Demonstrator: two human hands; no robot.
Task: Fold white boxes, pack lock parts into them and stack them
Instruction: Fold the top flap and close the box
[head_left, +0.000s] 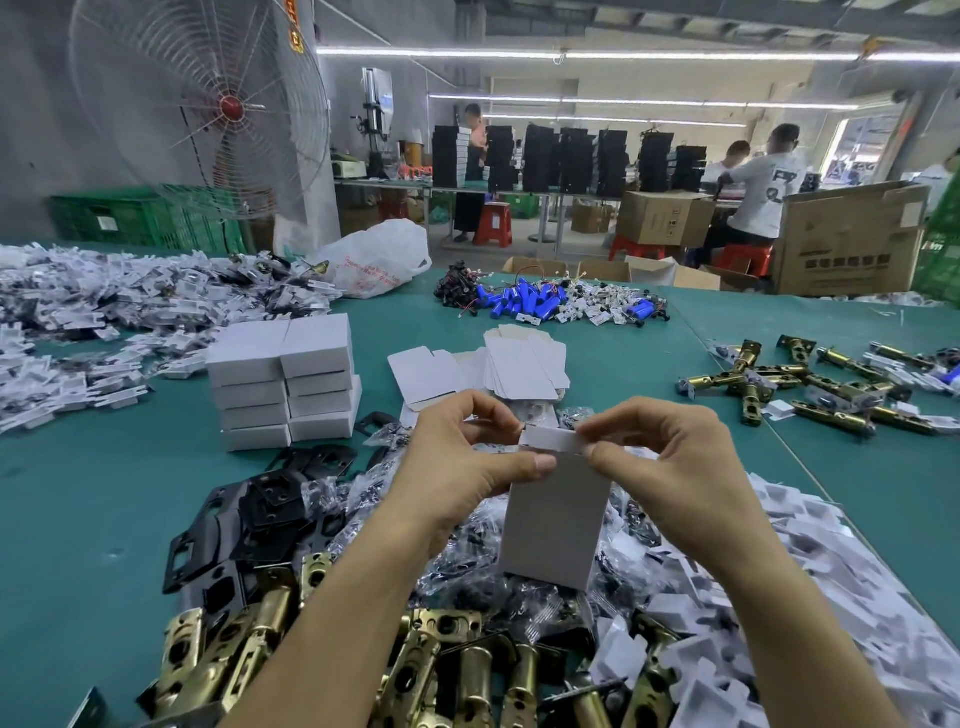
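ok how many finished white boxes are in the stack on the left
8 in view: left column four high, right column four high, side by side on the green table. Others may sit hidden behind them.

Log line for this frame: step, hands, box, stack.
step: folding top flap | left hand: grips box | right hand: pinches flap | box: upright, above parts | stack: behind, to the left
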